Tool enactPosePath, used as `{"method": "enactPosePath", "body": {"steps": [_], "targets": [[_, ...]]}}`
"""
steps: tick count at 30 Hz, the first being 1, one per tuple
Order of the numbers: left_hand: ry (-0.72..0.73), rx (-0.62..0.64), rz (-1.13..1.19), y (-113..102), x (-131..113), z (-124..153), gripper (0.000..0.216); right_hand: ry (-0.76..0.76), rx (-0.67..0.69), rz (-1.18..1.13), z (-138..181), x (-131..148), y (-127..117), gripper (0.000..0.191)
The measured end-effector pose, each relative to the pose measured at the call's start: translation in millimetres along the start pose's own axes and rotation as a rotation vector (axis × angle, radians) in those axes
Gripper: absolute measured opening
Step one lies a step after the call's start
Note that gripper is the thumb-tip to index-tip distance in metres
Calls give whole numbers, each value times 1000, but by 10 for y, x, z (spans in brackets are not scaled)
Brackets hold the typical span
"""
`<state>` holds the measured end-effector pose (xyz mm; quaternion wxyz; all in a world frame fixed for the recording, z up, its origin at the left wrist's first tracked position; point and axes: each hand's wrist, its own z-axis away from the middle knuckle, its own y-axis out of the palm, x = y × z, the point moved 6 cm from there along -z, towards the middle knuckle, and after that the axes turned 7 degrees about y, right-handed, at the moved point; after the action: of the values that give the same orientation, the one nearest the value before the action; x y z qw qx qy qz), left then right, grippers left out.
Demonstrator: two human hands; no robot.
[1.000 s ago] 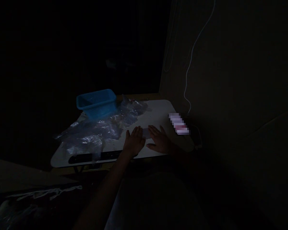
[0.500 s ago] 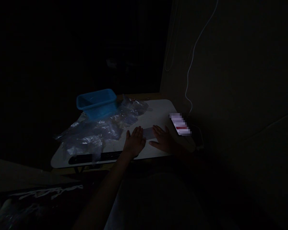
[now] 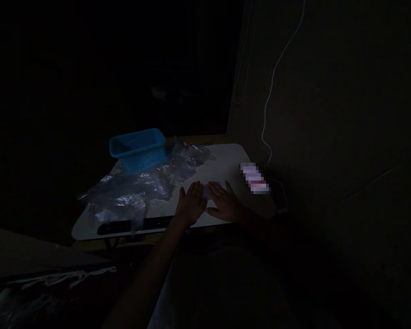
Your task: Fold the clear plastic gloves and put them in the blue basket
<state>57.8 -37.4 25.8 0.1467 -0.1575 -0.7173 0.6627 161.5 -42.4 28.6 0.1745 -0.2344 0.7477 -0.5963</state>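
Observation:
My left hand (image 3: 192, 203) lies flat, palm down, on the white table (image 3: 222, 157), its fingers stretched out. Close on its right, my right hand (image 3: 225, 202) is also flat with the thumb held apart. Between and partly under the fingers of both hands is a small, thin, greyish clear sheet (image 3: 206, 192), perhaps plastic; most of it is covered and the light is dim. To the left of my hands, crumpled clear plastic bags (image 3: 154, 185) spread over the table.
A blue plastic basin (image 3: 139, 146) stands at the table's back left. A lit phone (image 3: 255, 178) lies near the right edge. A white cable (image 3: 267, 107) hangs along the wall. A dark slot (image 3: 133, 225) runs along the front edge, partly under the plastic.
My right hand has slid left over the sheet, closer to my left hand, and covers more of it. My left hand stays in place. The view has shifted slightly.

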Motion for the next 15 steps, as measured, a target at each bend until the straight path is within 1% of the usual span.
{"method": "enactPosePath", "body": {"steps": [5,15], "targets": [[4,3,-3,12,5,0,54,-11,22,-20,-41,24,24,73],[-7,16,8,-16,-4,9,54,66,32,-18,4,-149,28,74]]}}
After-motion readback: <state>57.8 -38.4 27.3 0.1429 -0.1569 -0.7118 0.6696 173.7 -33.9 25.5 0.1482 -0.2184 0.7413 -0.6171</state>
